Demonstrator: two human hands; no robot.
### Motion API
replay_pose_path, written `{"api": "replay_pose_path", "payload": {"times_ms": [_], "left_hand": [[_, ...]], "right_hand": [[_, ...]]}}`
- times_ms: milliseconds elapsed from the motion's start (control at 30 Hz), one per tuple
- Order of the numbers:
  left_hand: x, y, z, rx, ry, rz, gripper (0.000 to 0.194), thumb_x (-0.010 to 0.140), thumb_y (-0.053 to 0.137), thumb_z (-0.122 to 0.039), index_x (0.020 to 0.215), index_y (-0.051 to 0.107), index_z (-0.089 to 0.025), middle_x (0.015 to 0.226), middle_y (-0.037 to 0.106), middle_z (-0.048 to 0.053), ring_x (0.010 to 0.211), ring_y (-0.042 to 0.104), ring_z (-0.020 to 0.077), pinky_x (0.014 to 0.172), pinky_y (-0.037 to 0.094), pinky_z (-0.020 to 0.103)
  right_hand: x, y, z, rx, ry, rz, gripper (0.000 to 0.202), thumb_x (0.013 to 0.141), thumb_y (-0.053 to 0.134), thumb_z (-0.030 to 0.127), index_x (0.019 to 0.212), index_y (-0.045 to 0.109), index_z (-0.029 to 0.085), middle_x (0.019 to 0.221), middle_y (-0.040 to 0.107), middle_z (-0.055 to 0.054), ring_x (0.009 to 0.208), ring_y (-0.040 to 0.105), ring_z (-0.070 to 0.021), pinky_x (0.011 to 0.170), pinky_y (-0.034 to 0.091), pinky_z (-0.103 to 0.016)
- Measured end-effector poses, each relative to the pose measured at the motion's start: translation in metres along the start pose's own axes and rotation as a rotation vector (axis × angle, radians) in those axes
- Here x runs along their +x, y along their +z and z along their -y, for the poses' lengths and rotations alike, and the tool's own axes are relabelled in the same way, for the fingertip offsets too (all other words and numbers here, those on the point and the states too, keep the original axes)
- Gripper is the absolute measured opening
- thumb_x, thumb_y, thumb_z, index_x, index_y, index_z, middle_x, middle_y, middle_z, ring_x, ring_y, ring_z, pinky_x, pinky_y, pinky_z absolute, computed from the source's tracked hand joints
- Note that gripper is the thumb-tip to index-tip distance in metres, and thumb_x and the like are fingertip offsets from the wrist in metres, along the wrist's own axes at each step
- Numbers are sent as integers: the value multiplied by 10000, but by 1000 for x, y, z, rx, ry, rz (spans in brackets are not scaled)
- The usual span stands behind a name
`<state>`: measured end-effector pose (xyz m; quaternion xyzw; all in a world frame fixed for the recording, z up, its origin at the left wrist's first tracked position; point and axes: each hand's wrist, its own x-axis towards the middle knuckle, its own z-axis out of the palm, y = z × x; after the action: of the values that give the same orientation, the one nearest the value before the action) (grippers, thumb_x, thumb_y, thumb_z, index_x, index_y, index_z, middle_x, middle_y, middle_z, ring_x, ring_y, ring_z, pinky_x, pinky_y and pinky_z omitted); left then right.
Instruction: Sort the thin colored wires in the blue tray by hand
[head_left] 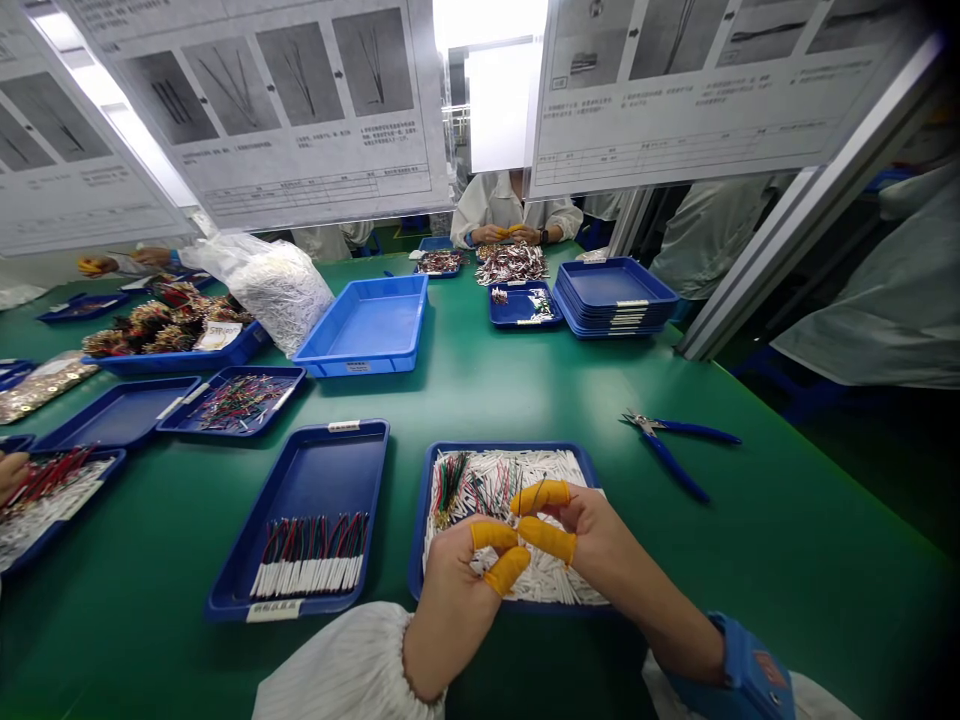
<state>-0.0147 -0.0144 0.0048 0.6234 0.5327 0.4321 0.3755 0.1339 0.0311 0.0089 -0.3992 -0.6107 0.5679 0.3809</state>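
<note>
1. While their fingertips meet, the left hand (469, 575) and the right hand (592, 530) wear yellow finger covers (547, 540); the right pinches a thin dark wire (538, 491), mostly hidden, and whether the left grips it too, I cannot tell.
2. Directly beneath both hands lies a blue rectangular tray (510, 446), holding slender white tubes (559, 585) and bunched red, green and black wires (450, 480).
3. Left of the left hand, a second blue rectangular tray (330, 470) holds a row of white-ended red and black wires (311, 560).
4. Beyond the right hand, rightward, blue-handled metal pliers (646, 425) lie spread on the smooth green tabletop (750, 570).
</note>
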Motion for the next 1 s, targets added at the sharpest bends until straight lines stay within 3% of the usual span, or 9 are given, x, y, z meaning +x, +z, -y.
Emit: {"api": "replay_pose_path", "payload": {"times_ms": [300,567,733,867,1000], "left_hand": [[-1,2,0,42,-19,34,65,691,644,-195,684,613,-138,686,616,32,639,576,157,589,454,240],[-3,2,1,129,55,51,121,724,618,-216,629,628,-143,630,601,26,595,553,149,563,426,240],[-2,-2,-1,84,25,-2,106,730,601,-204,640,608,-147,646,609,22,608,561,146,584,440,236],[-1,-2,1,77,22,-19,92,717,608,-197,636,605,-152,646,615,17,606,562,145,590,440,238],[0,0,2,86,31,-35,127,688,639,-203,585,588,-149,607,590,6,572,542,136,566,420,229]], "right_hand": [[0,-1,1,36,-26,13,108,673,664,277,683,624,178,670,622,-11,646,560,-152,625,463,-278],[-2,4,0,14,-5,101,162,680,657,321,644,589,178,639,608,-12,636,559,-155,618,473,-285],[-2,0,3,-57,-31,3,172,707,632,342,779,609,188,798,638,-42,783,589,-187,754,467,-328],[-2,-1,5,-140,-90,2,158,731,601,324,652,600,188,633,599,-11,617,551,-156,613,459,-289],[-3,0,4,-159,-96,31,157,731,599,307,636,592,183,640,591,-11,604,536,-150,588,439,-276]]}}
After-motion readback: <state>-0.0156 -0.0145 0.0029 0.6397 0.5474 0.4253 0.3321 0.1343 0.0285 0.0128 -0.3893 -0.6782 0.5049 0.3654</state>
